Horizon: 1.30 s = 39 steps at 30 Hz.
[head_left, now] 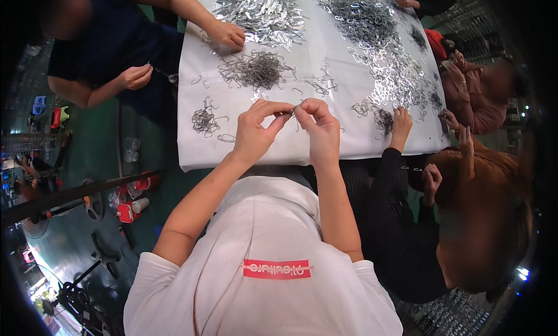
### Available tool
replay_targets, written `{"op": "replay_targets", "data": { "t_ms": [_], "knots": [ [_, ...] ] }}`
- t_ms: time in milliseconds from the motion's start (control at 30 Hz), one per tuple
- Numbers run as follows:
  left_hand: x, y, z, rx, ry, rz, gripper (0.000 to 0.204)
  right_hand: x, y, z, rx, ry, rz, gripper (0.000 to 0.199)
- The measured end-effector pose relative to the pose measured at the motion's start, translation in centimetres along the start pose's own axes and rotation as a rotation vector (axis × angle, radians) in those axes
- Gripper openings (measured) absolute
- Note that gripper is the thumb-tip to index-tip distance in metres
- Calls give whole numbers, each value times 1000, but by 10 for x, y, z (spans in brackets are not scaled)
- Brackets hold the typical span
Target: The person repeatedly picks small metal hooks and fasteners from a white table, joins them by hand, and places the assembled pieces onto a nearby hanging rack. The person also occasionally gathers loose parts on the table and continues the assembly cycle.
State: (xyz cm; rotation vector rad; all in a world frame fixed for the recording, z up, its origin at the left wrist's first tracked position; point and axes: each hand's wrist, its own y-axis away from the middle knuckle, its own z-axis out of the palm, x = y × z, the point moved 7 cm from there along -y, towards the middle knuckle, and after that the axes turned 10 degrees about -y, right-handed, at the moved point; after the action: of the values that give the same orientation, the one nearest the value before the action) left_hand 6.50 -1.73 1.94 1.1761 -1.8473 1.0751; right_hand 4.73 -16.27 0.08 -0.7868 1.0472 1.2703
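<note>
Centrally, the white-covered table (325, 144) fills the upper middle of the frame, bearing a shiny clip heap (264, 13) at top and a dark wire pile (256, 70) below it. Just beneath, the left hand (256, 129) and right hand (319, 127) meet fingertip to fingertip, pinching one small metal clip (296, 108) between them.
</note>
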Motion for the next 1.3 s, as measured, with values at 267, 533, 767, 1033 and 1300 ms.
{"op": "replay_targets", "data": {
  "t_ms": [267, 533, 767, 1033, 1300],
  "knots": [
    [-73, -18, 27, 120, -145, -186, 25, -40, -9, -21, 37, -43, -284, 12],
    [-147, -3, 110, -143, -727, -50, 20, -58, -19, -47, 55, 3, -318, 14],
    [-107, -33, 81, -86, -31, -307, 19, -40, -18, -53, 87, 95, -250, 10],
    [-3, -61, 30, -61, 382, -324, 13, -40, -21, -27, 29, 410, -306, 10],
    [9, -52, 15, -30, 296, -249, 12, -31, -26, -18, -11, 477, -289, 12]
  ]
}}
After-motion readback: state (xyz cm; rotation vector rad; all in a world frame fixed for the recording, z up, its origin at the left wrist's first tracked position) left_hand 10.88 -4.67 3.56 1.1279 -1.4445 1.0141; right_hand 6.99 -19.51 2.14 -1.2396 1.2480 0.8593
